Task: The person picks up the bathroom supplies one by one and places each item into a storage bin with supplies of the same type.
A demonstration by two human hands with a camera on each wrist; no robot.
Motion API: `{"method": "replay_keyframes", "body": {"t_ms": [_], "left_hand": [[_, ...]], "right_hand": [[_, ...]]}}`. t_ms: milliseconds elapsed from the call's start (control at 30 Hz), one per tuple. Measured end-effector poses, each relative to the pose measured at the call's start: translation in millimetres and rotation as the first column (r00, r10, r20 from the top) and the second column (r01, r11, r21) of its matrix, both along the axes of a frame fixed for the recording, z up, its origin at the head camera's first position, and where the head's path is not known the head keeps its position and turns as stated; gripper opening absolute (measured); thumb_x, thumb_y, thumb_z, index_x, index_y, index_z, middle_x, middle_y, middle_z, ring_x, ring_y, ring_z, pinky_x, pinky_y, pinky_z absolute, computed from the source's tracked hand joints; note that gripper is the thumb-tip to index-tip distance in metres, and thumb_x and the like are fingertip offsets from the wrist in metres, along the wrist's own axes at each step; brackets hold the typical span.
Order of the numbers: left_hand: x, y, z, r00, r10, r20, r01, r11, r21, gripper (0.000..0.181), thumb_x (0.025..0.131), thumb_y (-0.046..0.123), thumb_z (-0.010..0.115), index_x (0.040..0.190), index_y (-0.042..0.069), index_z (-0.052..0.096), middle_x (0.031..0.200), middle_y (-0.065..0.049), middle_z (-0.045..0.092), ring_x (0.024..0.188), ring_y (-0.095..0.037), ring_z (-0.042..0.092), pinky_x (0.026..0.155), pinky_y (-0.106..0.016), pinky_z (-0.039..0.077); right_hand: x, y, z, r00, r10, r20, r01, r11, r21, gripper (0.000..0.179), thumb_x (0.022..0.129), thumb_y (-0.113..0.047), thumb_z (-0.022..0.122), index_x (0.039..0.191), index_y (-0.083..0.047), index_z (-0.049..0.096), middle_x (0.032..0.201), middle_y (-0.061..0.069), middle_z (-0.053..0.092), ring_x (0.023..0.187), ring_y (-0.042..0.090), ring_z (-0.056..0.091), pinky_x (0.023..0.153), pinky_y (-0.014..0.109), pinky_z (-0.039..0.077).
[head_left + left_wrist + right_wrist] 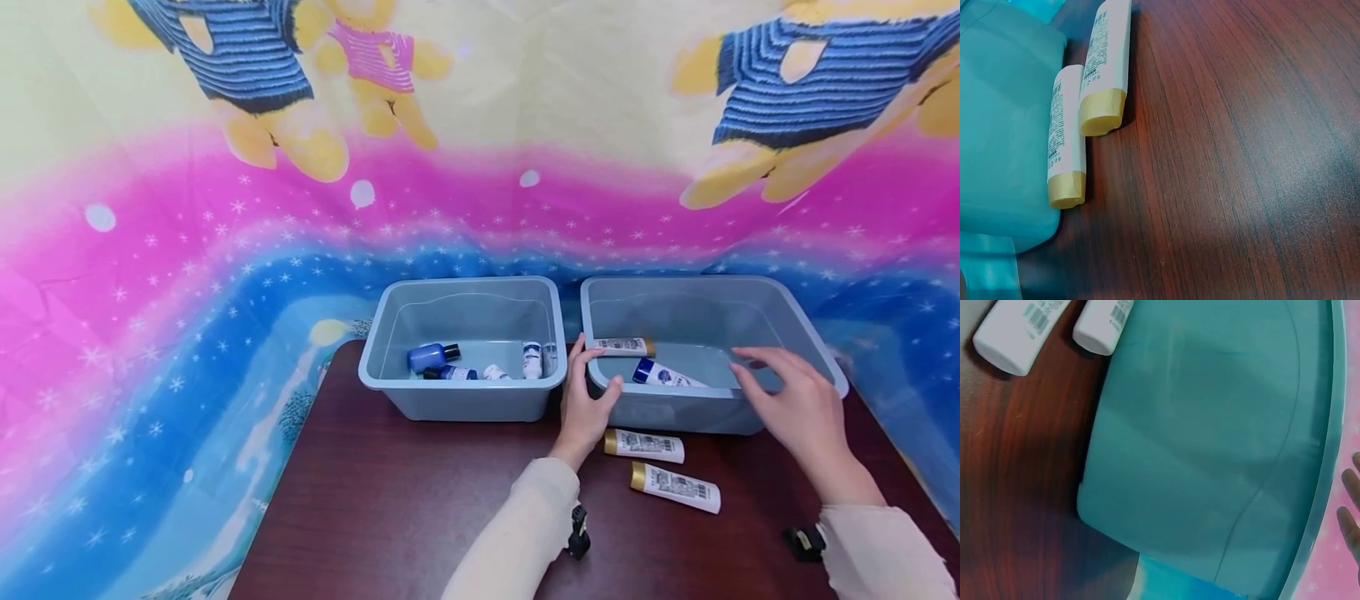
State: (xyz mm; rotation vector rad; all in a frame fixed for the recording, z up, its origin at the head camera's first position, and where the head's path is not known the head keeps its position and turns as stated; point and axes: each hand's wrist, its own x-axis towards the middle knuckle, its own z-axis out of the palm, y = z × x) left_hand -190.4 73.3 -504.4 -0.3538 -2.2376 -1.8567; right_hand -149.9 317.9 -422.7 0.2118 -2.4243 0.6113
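Observation:
My left hand (588, 400) is at the near left corner of the right grey bin (675, 410), fingers extended along its left rim and thumb apart. Over the front rim on the right side, my right hand (798, 404) hovers with fingers loosely bent and nothing between them; its fingertips (1350, 528) appear at the edge of the right wrist view. Inside that bin lie a white tube with a gold cap (624, 347) and a white tube with a blue cap (667, 373). Two more gold-capped white tubes, one nearer the bin (648, 446) and one farther out (681, 488), lie on the table.
A second grey bin (472, 400) stands to the left, holding a blue bottle (427, 358), a dark-capped blue bottle (457, 373) and a white bottle (532, 360), among others. Both bins sit at the back of the dark wooden table (390, 517), before a printed cloth (450, 200).

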Motion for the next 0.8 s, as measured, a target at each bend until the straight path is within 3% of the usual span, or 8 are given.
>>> {"method": "replay_keyframes", "body": {"t_ms": [200,433,667,800], "left_hand": [[-0.1,1.4,-0.7,1.000,0.018,0.003,-0.018,1.000,-0.008,0.040,0.089,0.038,0.057,0.126,0.040,0.042,0.152,0.017,0.015,0.137,-0.008,0.018,0.103,-0.049,0.028],[0.1,2.5,-1.4,0.999,0.039,-0.022,-0.040,0.998,-0.040,0.039,0.089,0.038,0.056,0.126,0.039,0.042,0.152,0.017,0.015,0.137,-0.008,0.019,0.103,-0.047,0.029],[0.7,2.3,0.2,0.998,0.054,-0.033,-0.056,0.997,-0.062,0.039,0.089,0.037,0.056,0.125,0.039,0.042,0.151,0.020,0.015,0.137,-0.008,0.020,0.103,-0.045,0.030],[1.0,2.3,0.4,0.998,0.053,-0.030,-0.055,0.996,-0.069,0.039,0.089,0.037,0.056,0.126,0.039,0.042,0.152,0.015,0.016,0.137,-0.008,0.020,0.103,-0.046,0.030]], "right_hand": [[9.1,0.3,-4.6,0.998,0.035,-0.058,-0.036,0.999,-0.021,0.037,0.073,-0.009,0.077,0.108,-0.015,0.070,0.098,0.006,0.066,0.083,0.003,0.050,0.059,0.009,0.036],[21.5,-4.3,-10.1,0.998,0.039,-0.044,-0.039,0.999,-0.013,0.040,0.069,-0.006,0.078,0.107,-0.013,0.069,0.099,0.007,0.066,0.086,0.024,0.057,0.077,0.000,0.025],[29.0,-7.1,-20.1,0.997,0.052,-0.055,-0.054,0.998,-0.029,0.040,0.067,-0.004,0.080,0.105,-0.013,0.070,0.098,0.006,0.067,0.091,0.016,0.055,0.084,0.000,0.023],[34.4,-9.5,-23.6,0.997,0.051,-0.058,-0.054,0.997,-0.054,0.039,0.068,-0.004,0.079,0.104,-0.012,0.071,0.098,0.008,0.067,0.093,0.016,0.054,0.086,0.001,0.023]]}}
